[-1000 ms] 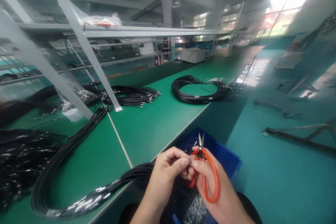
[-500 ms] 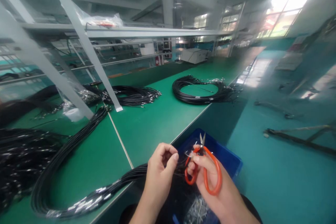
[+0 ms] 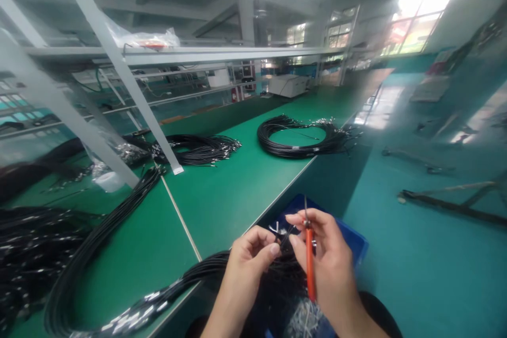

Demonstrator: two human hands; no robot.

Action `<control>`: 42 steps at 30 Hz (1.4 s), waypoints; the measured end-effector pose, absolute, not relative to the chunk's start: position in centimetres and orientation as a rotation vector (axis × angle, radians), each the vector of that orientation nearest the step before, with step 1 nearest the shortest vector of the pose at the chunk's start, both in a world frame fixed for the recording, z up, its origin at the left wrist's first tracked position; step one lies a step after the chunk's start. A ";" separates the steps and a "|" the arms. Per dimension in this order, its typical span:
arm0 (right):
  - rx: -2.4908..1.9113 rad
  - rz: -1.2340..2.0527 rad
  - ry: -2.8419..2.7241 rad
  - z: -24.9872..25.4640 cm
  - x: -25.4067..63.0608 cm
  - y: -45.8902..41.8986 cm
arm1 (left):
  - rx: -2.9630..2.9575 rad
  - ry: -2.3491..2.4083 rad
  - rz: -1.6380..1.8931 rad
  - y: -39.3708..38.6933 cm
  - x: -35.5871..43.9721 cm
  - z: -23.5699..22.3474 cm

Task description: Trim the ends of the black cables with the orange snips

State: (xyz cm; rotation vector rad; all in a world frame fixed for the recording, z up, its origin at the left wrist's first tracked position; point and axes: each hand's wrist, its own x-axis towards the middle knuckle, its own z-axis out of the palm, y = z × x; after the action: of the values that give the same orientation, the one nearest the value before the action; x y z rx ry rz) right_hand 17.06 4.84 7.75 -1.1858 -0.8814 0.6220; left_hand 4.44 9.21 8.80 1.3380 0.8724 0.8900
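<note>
My left hand (image 3: pixel 247 261) pinches the ends of thin black wires (image 3: pixel 283 240) between thumb and forefinger, just off the front edge of the green bench (image 3: pixel 233 190). Close to its right, my right hand (image 3: pixel 328 264) grips orange-handled snips (image 3: pixel 309 264), seen edge-on with the blades pointing up beside the pinched wire ends. The wires belong to a long black bundle (image 3: pixel 119 253) that loops across the bench to the left. A blue bin (image 3: pixel 348 237) with pale wire offcuts sits below both hands.
Two more black wire coils lie further back on the bench, one (image 3: pixel 304 137) near its right edge, one (image 3: pixel 198 148) by a slanted white frame post (image 3: pixel 119 68). A tangled pile of wires (image 3: pixel 27 243) fills the left. Teal floor to the right.
My right hand has turned the snips from flat-on to edge-on and moved nearer the left hand. My left hand has shifted right and now pinches the wire ends beside the blades.
</note>
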 end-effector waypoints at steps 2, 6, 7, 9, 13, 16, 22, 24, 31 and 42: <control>-1.244 0.538 -1.028 7.6 17.1 4.9 | 1.336 0.865 0.892 9.2 4.5 9.0; -1.288 0.505 -1.135 7.6 16.9 5.0 | 1.349 0.849 0.873 9.1 4.4 9.1; -1.285 0.492 -1.146 7.6 16.8 5.1 | 1.347 0.844 0.873 9.0 4.4 9.1; -1.269 0.424 -1.178 7.6 16.7 5.0 | 1.345 0.832 0.880 9.0 4.4 9.1; -1.225 0.144 -1.294 7.3 16.5 5.1 | 1.360 0.816 0.905 8.7 4.6 9.0; -1.285 0.125 -1.220 6.6 16.4 5.1 | 1.320 0.845 0.985 8.6 4.5 8.9; -1.369 0.576 -1.028 6.6 16.2 3.1 | 1.230 0.867 1.040 9.3 4.0 8.9; -1.284 0.856 -0.997 7.3 16.0 2.1 | 1.207 0.861 1.054 9.5 4.0 8.8; -1.280 1.510 -0.778 8.3 16.2 2.1 | 1.266 0.913 1.099 9.1 4.6 8.7; -1.288 1.486 -0.714 8.3 16.5 2.9 | 1.431 0.975 1.034 8.9 5.0 8.6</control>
State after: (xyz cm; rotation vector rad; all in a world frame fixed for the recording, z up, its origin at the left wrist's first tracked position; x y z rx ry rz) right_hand 16.47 2.91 8.26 -1.2882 -0.7144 1.4860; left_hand 5.04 8.88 8.55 1.4314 0.9745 1.0344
